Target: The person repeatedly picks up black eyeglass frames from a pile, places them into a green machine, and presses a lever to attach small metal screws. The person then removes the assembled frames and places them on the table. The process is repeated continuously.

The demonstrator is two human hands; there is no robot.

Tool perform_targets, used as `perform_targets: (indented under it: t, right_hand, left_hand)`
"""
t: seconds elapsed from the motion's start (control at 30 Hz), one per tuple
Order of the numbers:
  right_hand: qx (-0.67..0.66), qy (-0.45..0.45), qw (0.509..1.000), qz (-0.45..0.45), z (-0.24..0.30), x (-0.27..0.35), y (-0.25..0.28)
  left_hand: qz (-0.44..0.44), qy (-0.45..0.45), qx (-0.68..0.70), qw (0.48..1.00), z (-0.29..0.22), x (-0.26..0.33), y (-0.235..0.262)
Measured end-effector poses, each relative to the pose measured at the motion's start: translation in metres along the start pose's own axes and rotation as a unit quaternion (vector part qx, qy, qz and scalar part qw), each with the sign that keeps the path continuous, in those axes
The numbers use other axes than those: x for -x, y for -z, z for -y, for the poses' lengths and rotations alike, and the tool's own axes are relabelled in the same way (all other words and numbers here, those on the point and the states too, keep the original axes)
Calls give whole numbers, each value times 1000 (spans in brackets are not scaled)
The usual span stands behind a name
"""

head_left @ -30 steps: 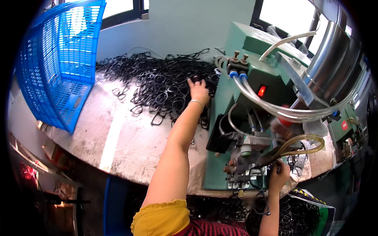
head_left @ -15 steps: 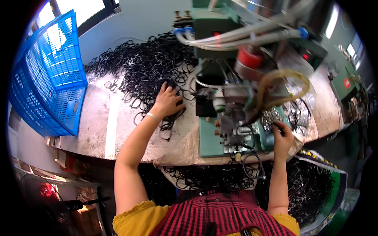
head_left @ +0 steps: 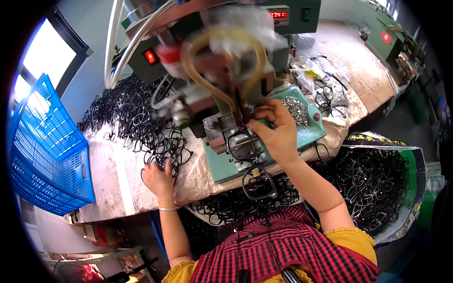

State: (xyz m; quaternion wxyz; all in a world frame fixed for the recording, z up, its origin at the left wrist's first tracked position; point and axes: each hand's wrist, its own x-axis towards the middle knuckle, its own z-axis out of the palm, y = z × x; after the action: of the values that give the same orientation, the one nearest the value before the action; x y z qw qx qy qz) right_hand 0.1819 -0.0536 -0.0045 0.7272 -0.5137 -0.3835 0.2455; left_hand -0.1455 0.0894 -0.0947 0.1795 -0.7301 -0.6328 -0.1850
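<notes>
My right hand reaches up to the green press machine, thumb and fingers pinched on a black eyeglass frame that lies on the metal jig. A second black frame hangs off the front of the green base plate. My left hand lies on the cloth-covered bench with fingers spread, its tips touching the near edge of a big heap of black frames.
A blue plastic crate stands at the bench's left end. An open sack of black frames sits at my right, and more frames lie below the bench edge. Small metal parts rest on the base. Hoses hang overhead.
The view has swung closer over the machine. My left hand drew back from the heap toward the near edge. My right hand rose from the bench front up to the jig.
</notes>
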Motion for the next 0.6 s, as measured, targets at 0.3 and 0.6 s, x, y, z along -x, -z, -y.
perform_targets:
  t: [0.3,0.6]
  right_hand:
    - [-37,-32,997,61,34,15,-8]
    - [567,89,819,-7,-78,-75,106]
  left_hand:
    - [-42,-20,193,980,-6,5,22]
    - [86,-153,222,959,-27,47,19]
